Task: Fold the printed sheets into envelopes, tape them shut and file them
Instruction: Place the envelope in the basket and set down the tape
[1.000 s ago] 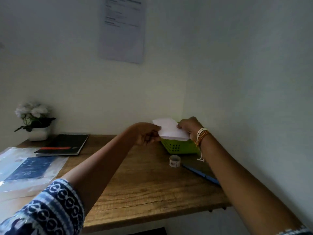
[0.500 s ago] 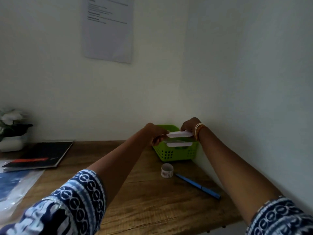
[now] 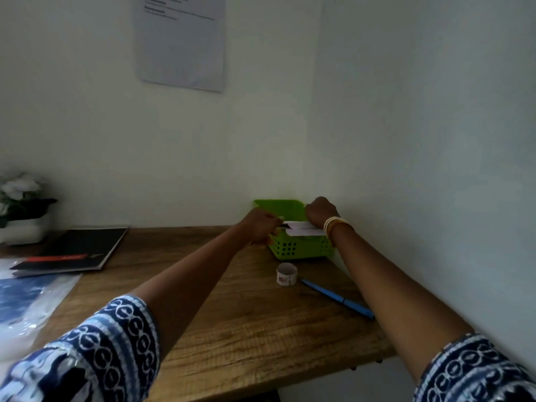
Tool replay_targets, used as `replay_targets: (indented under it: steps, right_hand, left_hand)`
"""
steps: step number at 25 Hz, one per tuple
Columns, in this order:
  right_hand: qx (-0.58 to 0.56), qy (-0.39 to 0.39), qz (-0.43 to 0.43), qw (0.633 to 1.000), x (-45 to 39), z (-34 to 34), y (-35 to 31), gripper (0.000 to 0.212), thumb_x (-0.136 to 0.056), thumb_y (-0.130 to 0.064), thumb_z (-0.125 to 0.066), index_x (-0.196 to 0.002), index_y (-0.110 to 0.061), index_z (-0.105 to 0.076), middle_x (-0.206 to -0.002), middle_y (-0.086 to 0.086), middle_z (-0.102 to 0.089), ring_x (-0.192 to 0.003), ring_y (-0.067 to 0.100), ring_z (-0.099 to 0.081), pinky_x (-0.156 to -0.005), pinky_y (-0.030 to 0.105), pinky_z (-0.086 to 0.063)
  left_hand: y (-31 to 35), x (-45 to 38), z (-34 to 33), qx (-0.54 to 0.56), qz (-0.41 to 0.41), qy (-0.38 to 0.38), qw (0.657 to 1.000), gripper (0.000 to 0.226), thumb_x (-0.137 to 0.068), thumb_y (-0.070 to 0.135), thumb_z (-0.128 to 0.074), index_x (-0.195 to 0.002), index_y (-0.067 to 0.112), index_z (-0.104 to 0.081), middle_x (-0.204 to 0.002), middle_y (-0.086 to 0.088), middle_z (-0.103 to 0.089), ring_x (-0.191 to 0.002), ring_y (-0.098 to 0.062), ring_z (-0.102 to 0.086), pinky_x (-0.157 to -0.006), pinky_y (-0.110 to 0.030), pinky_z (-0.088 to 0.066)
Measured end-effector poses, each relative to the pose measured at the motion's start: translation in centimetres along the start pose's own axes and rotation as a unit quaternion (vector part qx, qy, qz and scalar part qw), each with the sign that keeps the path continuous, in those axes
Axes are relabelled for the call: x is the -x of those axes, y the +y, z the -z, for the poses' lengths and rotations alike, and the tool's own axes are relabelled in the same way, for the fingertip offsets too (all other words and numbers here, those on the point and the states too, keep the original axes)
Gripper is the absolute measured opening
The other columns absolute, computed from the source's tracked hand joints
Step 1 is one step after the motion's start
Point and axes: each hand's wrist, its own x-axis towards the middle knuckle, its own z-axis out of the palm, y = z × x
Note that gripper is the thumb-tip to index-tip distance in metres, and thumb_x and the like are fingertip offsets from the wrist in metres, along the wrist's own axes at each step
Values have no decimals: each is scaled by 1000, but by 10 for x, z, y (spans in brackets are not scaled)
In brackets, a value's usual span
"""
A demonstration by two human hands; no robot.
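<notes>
Since the earlier frame, the folded envelope point(image 3: 298, 225) has dropped into the green basket point(image 3: 301, 247), at the desk's point(image 3: 232, 314) 1 o'clock corner. Both hands, left point(image 3: 261, 226) and right point(image 3: 321, 211), pinch its ends; ideally lower it level, upright beside the filed envelope point(image 3: 304, 232).

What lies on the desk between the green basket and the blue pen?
In the head view, a small tape roll stands between the green basket and the blue pen.

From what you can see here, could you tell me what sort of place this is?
Probably a small desk corner in a home or office: a wooden desk set against plain walls, a printed sheet stuck up above it, and a notebook, pen and green basket of folded papers on it.
</notes>
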Motion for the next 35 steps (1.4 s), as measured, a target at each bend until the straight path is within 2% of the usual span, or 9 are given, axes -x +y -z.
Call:
replay_targets:
  steps: [3,6,9,12,15,21,27,31,35]
  right_hand:
    - [-7,106,27,994,34,-3,2,31,-88,-20,-47,-113,-9,-59,-126,18,-55,-117,36,-52,-101,42,-42]
    - [-48,202,58,976,81,-1,9,25,-81,-14,-53,-104,-8,-56,-117,17,-52,-109,36,-52,-91,42,-46]
    - [23,96,29,995,109,1,25,43,-79,-24,-55,-118,-6,-56,-119,18,-60,-109,37,-58,-88,39,-49]
    - [111,-81,-7,990,129,-1,41,65,-66,-48,-56,-123,-15,-58,-123,15,-62,-108,35,-60,-87,34,-50]
    - [210,-115,-28,970,133,-7,57,58,-73,-50,-61,-120,-15,-59,-122,14,-61,-107,33,-60,-89,35,-51]
    - [269,-41,12,962,135,-24,73,36,-89,-23,-53,-121,-6,-59,-123,18,-59,-112,35,-57,-91,39,-49]
    - [100,7,63,993,130,-50,47,32,-92,-32,-55,-101,-4,-67,-105,18,-68,-96,35,-64,-69,31,-44]
    - [15,9,76,997,113,-81,11,27,-92,-25,-58,-105,-4,-67,-109,18,-68,-104,34,-63,-78,33,-47]
    - [52,-9,125,991,77,-120,-25,27,-90,-15,-56,-112,-2,-65,-117,18,-64,-113,34,-59,-90,37,-47]
  left_hand:
    - [-11,21,-3,-21,2,-13,1000,17,-95,20,-53,-105,7,-58,-71,-3,-56,-32,-3,-51,-32,-14,-38]
    - [-26,46,-11,-66,-6,-14,998,8,-89,15,-58,-97,17,-59,-85,-5,-60,-62,-15,-59,-48,-23,-45]
    - [-37,65,-22,-164,-52,-17,985,31,-84,16,-64,-115,15,-62,-112,-9,-63,-95,-27,-62,-70,-32,-51]
    - [-46,75,-35,-206,-55,-44,976,34,-82,21,-63,-116,20,-62,-115,-8,-65,-102,-28,-62,-90,-42,-52]
    - [-57,75,-46,-305,-72,-30,949,34,-86,31,-57,-119,27,-60,-123,-5,-63,-110,-26,-59,-95,-42,-48]
    - [-62,78,-44,-291,-95,48,951,25,-90,26,-56,-113,24,-64,-121,-8,-63,-109,-27,-59,-86,-36,-47]
    - [-72,79,-5,-239,-73,97,963,20,-86,24,-61,-104,17,-67,-112,-8,-67,-101,-25,-62,-73,-31,-45]
    - [-92,66,31,-224,-33,123,966,21,-82,26,-67,-99,14,-69,-104,-11,-69,-98,-27,-63,-73,-31,-45]
    - [-110,37,64,-217,-34,150,964,20,-83,18,-68,-98,5,-68,-105,-15,-68,-100,-30,-62,-72,-29,-39]
